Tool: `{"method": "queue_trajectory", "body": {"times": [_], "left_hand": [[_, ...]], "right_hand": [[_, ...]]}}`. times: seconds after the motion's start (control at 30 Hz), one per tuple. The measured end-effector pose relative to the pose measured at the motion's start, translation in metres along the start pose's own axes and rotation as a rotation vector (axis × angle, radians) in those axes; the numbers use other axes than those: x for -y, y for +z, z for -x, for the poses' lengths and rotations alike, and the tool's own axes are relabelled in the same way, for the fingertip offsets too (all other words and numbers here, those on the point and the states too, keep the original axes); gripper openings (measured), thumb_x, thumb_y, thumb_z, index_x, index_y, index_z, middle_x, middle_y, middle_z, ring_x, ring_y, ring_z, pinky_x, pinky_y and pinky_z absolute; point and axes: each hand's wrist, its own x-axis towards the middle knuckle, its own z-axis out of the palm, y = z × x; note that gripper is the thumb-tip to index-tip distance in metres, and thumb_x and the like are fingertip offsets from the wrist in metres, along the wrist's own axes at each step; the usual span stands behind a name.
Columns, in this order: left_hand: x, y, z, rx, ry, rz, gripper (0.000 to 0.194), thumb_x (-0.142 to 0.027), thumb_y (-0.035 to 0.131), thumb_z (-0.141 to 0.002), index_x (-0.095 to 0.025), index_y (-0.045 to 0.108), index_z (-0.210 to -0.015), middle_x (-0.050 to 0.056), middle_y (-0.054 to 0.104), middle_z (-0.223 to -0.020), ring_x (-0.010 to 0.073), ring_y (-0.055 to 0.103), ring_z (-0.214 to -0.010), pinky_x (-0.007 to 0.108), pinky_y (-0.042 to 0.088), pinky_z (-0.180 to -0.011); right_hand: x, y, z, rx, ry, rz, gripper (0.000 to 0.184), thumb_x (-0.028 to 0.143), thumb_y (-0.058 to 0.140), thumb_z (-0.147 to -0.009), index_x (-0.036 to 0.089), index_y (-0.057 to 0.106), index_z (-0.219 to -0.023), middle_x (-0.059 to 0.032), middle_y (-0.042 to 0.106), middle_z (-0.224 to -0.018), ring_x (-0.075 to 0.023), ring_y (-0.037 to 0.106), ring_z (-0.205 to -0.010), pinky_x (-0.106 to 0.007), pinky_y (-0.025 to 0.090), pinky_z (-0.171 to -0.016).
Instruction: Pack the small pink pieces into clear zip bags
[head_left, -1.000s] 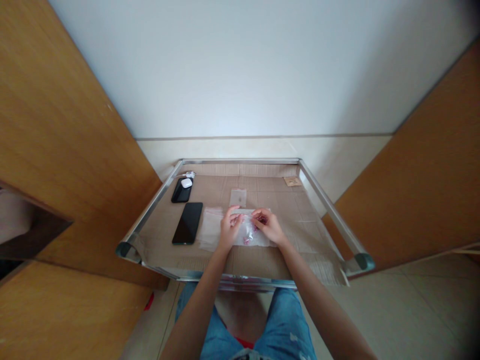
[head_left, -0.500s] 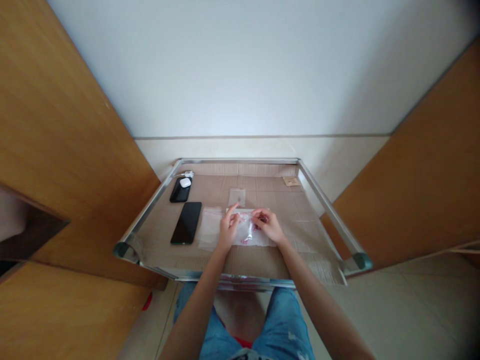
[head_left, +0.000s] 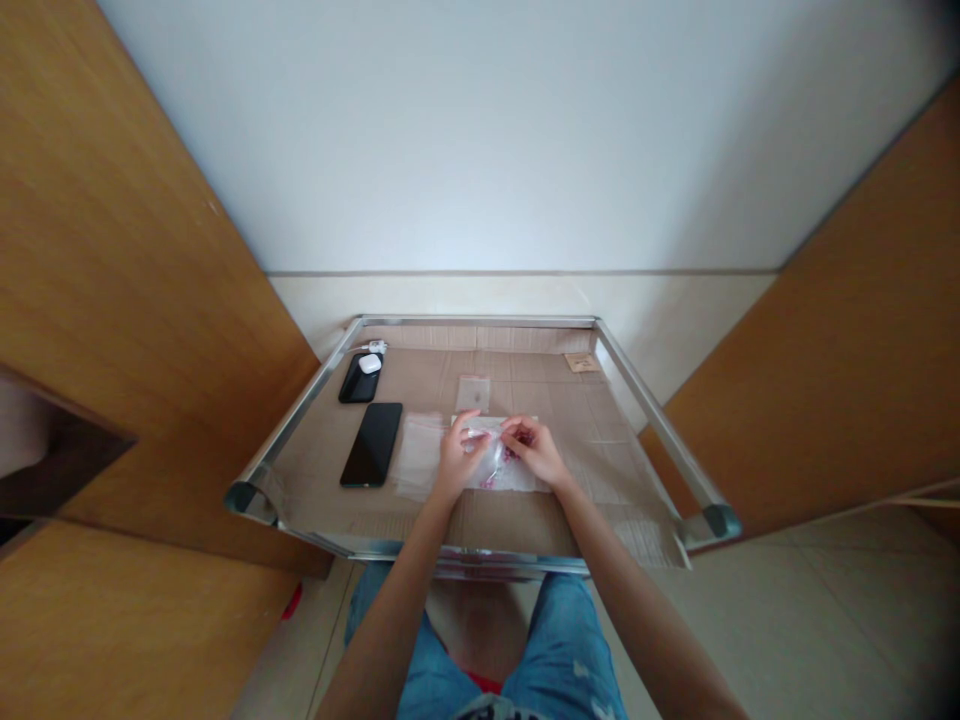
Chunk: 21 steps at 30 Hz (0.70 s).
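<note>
Two hands pinch one clear plastic bag at its top edge, the left hand and right hand close together, with pink items inside, on a cardboard sheet. A flat clear bag and a small clear sleeve lie unhandled nearby, beside a black smartphone.

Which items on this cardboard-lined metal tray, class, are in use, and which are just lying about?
In use: left hand, right hand, clear plastic bag, small pink items.
Lying about: black glass smartphone, white earbud case, black phone beneath it, clear plastic sleeve.
</note>
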Motion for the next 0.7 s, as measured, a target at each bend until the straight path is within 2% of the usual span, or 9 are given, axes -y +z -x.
{"method": "queue_trajectory", "body": {"times": [0.17,0.37,0.57,0.7], "left_hand": [[-0.0027,0.0,-0.0006,-0.01,0.006,-0.025,0.038,-0.027,0.066,-0.071,-0.021,0.055,-0.107,0.009,0.06,-0.114,0.0157,0.064,-0.085,0.029,0.052,-0.075],[-0.0024,-0.0003,-0.0016,-0.007,0.004,-0.041,0.031,-0.025,0.065,-0.07,-0.019,0.055,-0.098,0.005,0.065,-0.094,0.015,0.064,-0.079,0.026,0.051,-0.07],[0.0006,0.0003,-0.0018,-0.02,0.023,-0.018,0.039,-0.026,0.066,-0.069,-0.021,0.054,-0.107,0.008,0.06,-0.111,0.0149,0.063,-0.084,0.029,0.05,-0.075],[-0.0018,0.0001,-0.0005,0.0,-0.028,0.013,0.045,-0.029,0.066,-0.071,-0.02,0.051,-0.112,0.005,0.065,-0.093,0.0154,0.063,-0.082,0.029,0.049,-0.076]], "right_hand": [[0.0013,0.0014,0.0008,0.021,-0.004,0.008,0.023,0.037,0.062,-0.076,0.018,0.059,-0.089,-0.0004,0.061,-0.068,-0.0136,0.057,-0.062,-0.027,0.045,-0.06],[0.0,0.0023,0.0008,0.033,-0.012,0.036,0.023,0.038,0.061,-0.076,0.018,0.059,-0.088,-0.001,0.061,-0.069,-0.0138,0.057,-0.061,-0.027,0.045,-0.059],[-0.0002,0.0017,-0.0001,0.002,-0.023,0.033,0.022,0.039,0.062,-0.076,0.019,0.06,-0.086,-0.0008,0.061,-0.069,-0.0133,0.056,-0.06,-0.026,0.045,-0.058],[0.0041,-0.0008,-0.0016,-0.091,0.018,0.002,0.025,0.042,0.062,-0.075,0.018,0.06,-0.085,0.0,0.059,-0.066,-0.011,0.051,-0.05,-0.024,0.042,-0.049]]}}
